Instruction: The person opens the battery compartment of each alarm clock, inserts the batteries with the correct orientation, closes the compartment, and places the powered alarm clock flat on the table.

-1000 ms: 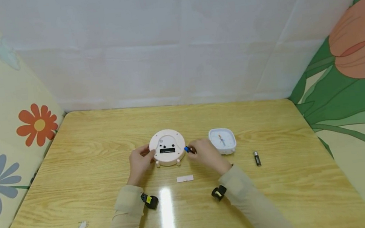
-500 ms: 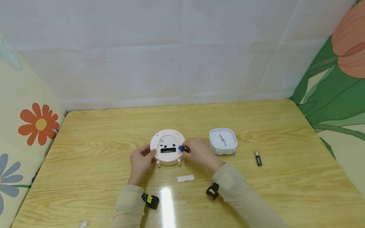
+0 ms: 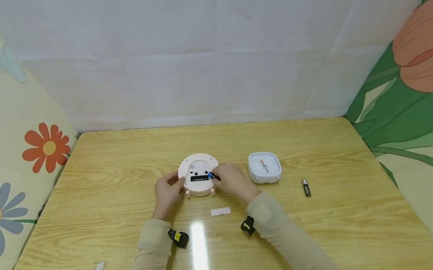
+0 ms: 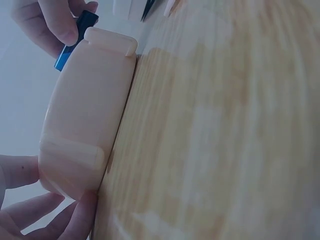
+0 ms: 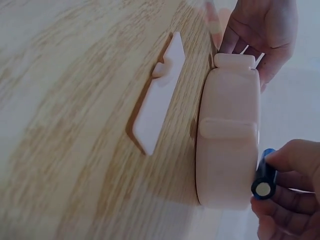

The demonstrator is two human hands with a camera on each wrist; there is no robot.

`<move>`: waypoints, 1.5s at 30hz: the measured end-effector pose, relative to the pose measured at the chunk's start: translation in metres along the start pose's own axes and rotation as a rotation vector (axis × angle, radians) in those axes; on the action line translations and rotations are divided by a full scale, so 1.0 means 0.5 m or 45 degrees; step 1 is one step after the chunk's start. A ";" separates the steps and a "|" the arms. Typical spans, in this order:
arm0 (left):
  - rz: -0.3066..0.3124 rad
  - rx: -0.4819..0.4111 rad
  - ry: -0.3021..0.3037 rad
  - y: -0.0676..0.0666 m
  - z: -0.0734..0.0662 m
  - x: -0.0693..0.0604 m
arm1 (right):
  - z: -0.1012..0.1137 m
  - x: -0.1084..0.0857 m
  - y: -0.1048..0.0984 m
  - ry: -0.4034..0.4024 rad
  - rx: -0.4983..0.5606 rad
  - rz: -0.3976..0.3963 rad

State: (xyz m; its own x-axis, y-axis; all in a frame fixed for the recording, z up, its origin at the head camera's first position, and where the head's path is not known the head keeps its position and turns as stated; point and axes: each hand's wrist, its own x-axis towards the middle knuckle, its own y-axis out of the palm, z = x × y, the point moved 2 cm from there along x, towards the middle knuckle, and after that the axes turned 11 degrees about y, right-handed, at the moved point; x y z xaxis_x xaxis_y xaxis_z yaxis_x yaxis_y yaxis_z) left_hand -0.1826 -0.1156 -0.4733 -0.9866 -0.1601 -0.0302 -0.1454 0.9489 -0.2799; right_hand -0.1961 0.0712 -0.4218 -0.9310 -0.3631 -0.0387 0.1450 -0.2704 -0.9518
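At nine o'clock of the pink clock (image 3: pixel 199 167) on the tabletop (image 3: pixel 130 159), the left hand (image 3: pixel 168 194) grips its rim, thumb opposite fingers; at three o'clock, the right hand (image 3: pixel 232 180) pinches a blue-black battery (image 5: pixel 265 175).

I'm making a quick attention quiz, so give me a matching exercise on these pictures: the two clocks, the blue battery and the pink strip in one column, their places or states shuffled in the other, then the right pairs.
Things:
1. pink clock
2. white clock
3. blue battery
4. pink strip

Places or states:
A. face up, to the right in the head view
B. lying on the table, lower in the head view than both clocks
C. back up, gripped by the left hand
D. pinched by the right hand

Right pairs: 1-C, 2-A, 3-D, 4-B.
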 end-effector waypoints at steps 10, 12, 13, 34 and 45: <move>0.007 0.005 0.017 -0.002 0.001 0.000 | 0.007 -0.004 0.002 0.028 -0.046 -0.009; 0.007 0.012 0.018 -0.002 0.001 0.000 | 0.007 -0.005 0.003 0.045 -0.050 -0.002; 0.007 0.016 0.015 -0.002 0.001 0.000 | 0.007 -0.005 0.003 0.052 -0.051 0.001; 0.002 0.011 0.012 -0.001 0.002 0.001 | 0.010 -0.009 0.003 0.078 0.045 -0.048; 0.013 0.012 -0.001 -0.001 -0.001 0.002 | 0.015 -0.002 0.000 0.015 0.042 -0.065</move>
State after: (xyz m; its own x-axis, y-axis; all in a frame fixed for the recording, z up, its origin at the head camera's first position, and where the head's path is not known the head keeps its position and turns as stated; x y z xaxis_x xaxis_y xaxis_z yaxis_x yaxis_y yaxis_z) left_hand -0.1835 -0.1162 -0.4726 -0.9880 -0.1508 -0.0337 -0.1349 0.9479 -0.2886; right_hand -0.1925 0.0649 -0.4196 -0.9412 -0.3378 0.0062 0.1078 -0.3176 -0.9421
